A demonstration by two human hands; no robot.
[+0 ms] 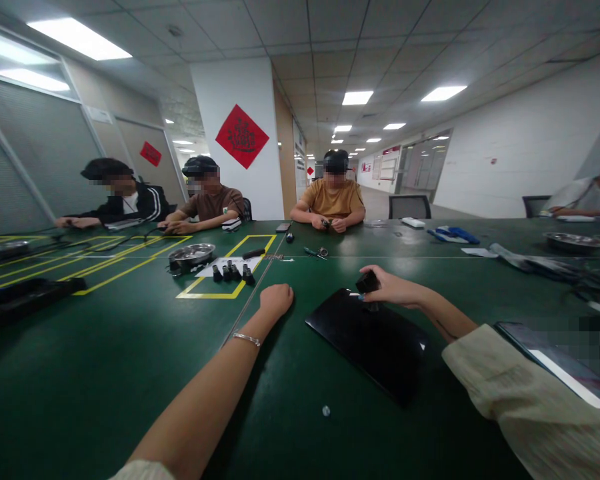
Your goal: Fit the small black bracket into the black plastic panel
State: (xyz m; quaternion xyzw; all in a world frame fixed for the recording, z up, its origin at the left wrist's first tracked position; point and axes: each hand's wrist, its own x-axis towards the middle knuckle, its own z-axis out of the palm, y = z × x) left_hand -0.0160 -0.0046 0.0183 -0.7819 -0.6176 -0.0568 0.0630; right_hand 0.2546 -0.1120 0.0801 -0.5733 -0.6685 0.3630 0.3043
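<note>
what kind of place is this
Probably an office turned into a shared workroom. People sit round one big green table marked with yellow tape, with a metal tray and small black parts laid out. The right hand holds a small black part over a black panel.

The single camera sat on the person's head, facing forward and slightly down across the green table [130, 347]. It was close over that person's own forearms, while the seated people [333, 200] opposite appeared far off.
</note>
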